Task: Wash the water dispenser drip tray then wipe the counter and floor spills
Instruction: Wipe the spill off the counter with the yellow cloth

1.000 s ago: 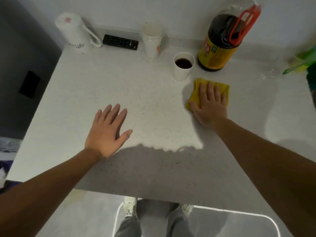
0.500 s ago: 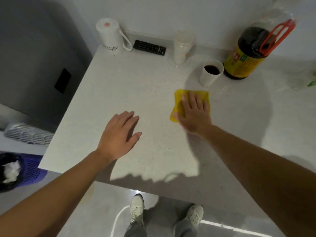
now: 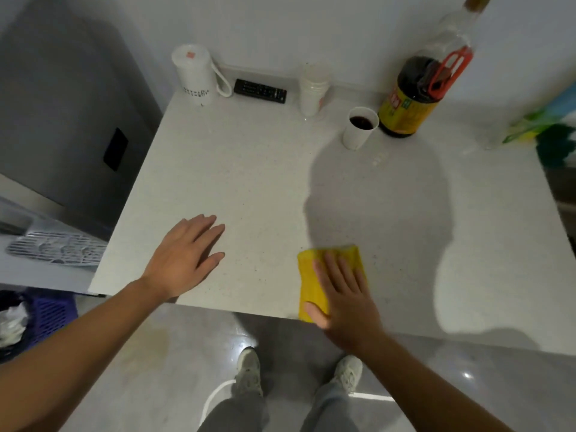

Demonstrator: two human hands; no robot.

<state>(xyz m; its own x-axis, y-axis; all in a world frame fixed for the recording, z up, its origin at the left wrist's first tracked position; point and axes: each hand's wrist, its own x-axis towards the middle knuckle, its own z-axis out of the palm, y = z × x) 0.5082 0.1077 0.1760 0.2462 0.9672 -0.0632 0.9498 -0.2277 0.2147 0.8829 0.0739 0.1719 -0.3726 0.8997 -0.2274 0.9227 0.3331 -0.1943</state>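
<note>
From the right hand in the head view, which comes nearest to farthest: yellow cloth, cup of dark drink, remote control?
1. Yellow cloth, directly under the right hand at the counter's front edge.
2. Cup of dark drink, farther back.
3. Remote control, by the back wall, leftward.

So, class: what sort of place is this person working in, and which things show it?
Probably a home kitchen or pantry corner: a speckled counter holding a dark sauce bottle, stacked paper cups and a white kettle.

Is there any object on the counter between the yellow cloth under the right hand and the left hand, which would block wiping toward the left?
Nothing visible. The yellow cloth lies flat under the right hand at the counter front edge, and the surface across to the left hand is bare. The paper cup and bottle stand far back.
</note>
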